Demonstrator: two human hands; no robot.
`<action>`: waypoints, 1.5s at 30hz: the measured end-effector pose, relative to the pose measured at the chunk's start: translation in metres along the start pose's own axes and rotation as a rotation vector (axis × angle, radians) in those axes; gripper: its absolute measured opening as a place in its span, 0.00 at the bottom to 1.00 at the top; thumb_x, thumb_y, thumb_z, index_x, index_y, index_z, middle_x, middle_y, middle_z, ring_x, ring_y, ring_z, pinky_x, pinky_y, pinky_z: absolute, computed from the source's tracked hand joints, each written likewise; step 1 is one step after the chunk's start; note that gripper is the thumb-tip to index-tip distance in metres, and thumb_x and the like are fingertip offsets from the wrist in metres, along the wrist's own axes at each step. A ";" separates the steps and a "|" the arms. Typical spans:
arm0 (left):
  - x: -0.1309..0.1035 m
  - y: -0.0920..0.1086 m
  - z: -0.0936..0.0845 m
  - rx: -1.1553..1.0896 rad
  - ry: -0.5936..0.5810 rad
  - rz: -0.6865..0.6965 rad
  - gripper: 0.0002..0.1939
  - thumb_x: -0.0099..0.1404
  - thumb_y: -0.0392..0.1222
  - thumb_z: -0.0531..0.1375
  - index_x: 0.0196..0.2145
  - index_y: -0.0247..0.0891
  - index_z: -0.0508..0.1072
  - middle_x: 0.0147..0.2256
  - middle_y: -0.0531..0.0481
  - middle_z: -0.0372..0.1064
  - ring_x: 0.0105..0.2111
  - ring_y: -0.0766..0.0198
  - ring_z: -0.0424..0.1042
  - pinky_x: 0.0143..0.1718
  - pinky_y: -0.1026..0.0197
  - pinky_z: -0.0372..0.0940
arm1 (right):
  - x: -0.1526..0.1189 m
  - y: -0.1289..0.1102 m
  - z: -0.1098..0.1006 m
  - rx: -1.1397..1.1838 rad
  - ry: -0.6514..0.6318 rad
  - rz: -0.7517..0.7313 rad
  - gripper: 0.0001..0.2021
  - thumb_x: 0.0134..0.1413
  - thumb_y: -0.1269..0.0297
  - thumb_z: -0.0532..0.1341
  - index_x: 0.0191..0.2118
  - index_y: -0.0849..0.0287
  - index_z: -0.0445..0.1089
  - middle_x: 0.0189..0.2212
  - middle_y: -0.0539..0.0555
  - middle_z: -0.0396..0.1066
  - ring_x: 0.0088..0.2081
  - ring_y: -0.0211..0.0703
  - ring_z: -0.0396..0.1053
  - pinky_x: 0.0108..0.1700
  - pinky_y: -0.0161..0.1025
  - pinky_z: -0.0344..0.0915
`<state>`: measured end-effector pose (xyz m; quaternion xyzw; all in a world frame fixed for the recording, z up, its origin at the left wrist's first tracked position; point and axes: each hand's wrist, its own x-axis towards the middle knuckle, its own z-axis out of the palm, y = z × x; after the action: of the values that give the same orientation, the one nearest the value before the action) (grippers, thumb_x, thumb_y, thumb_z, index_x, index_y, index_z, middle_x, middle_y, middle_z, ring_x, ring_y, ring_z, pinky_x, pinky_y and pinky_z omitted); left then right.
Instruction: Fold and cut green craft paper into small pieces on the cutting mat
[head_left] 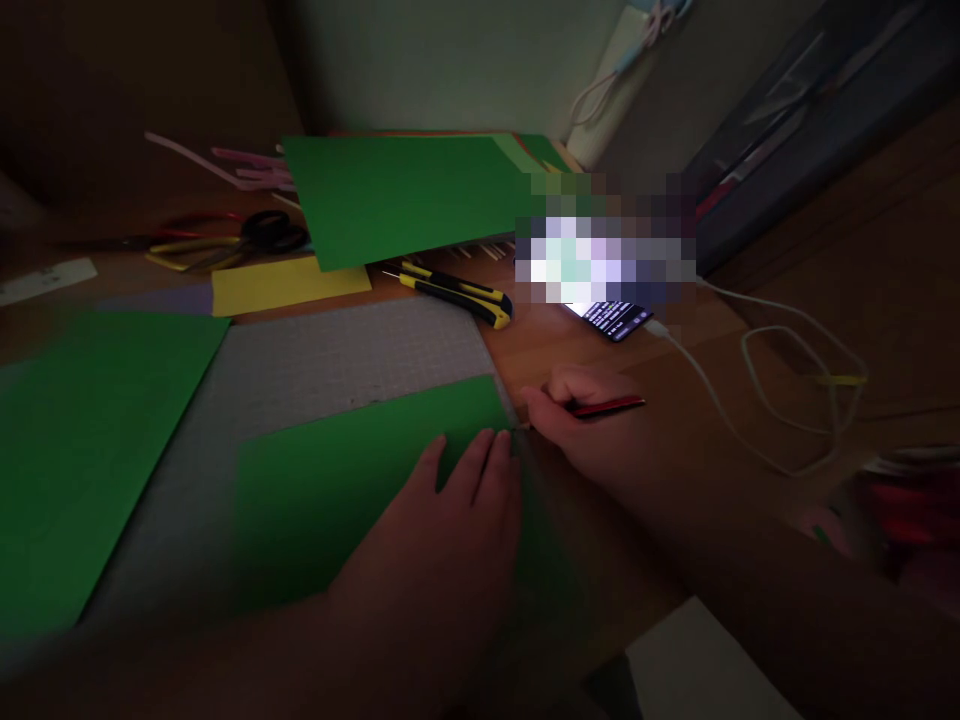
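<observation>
My left hand (465,510) lies flat on a sheet of green paper (322,490), its fingers stretched toward the sheet's right edge. Just past that edge, my right hand (574,405) is closed around a red pencil (611,406), whose tip points left at the paper's border. Under the sheet lies a grey cutting mat (360,350) with a grid. A larger green sheet (82,440) covers the mat's left part. Beyond the mat rests a yellow and black utility knife (457,292). Dimness blurs the near part of the paper.
A stack of green paper (405,195) stands at the back, beside scissors (274,232) and a yellow paper strip (292,285). Further right, a lit phone (619,322) connects to a looping white cable (705,380). A white sheet (697,665) shows at the bottom right.
</observation>
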<state>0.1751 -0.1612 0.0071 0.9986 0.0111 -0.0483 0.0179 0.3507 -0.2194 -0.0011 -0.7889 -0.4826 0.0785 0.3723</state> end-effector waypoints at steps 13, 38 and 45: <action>0.000 0.000 0.001 -0.002 0.026 0.005 0.30 0.63 0.43 0.52 0.60 0.26 0.59 0.63 0.32 0.47 0.60 0.45 0.54 0.54 0.39 0.59 | 0.000 0.000 0.001 0.010 -0.025 0.027 0.19 0.50 0.66 0.59 0.14 0.55 0.52 0.13 0.45 0.53 0.19 0.35 0.54 0.21 0.36 0.51; -0.001 -0.001 0.002 0.001 0.038 -0.007 0.30 0.63 0.45 0.55 0.60 0.27 0.59 0.62 0.33 0.49 0.60 0.45 0.56 0.53 0.40 0.60 | 0.000 -0.002 0.002 0.009 0.005 -0.016 0.20 0.48 0.69 0.58 0.15 0.54 0.46 0.14 0.45 0.50 0.18 0.35 0.50 0.21 0.37 0.47; -0.001 0.000 0.004 0.010 0.037 -0.001 0.31 0.63 0.45 0.54 0.60 0.26 0.58 0.63 0.33 0.47 0.60 0.45 0.54 0.54 0.39 0.58 | 0.000 -0.003 -0.002 0.049 -0.049 0.030 0.19 0.51 0.67 0.58 0.15 0.55 0.50 0.14 0.45 0.52 0.19 0.34 0.53 0.21 0.36 0.50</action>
<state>0.1742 -0.1609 0.0032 0.9994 0.0117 -0.0301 0.0129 0.3499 -0.2192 0.0021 -0.7847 -0.4773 0.1150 0.3783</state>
